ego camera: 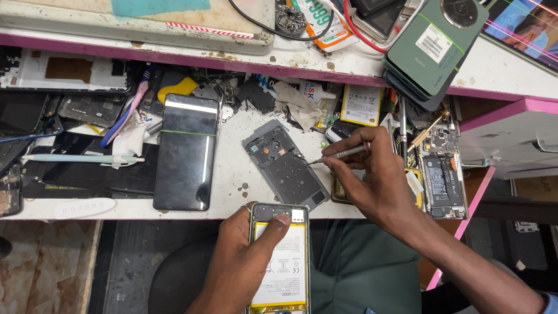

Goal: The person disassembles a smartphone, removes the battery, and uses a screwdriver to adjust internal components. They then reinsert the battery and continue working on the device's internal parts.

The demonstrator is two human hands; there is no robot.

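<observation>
Opened phone (pixel 281 261) in left hand (pixel 241 264), lengthwise toward bench.

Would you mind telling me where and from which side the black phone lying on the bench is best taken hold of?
Grip the black phone across its two long edges, near the middle, coming straight down from above. It lies flat and screen up, so only the thin edges offer purchase. Its right edge faces bare bench; the left edge sits close to another dark panel, so fingers have less room there.
</observation>
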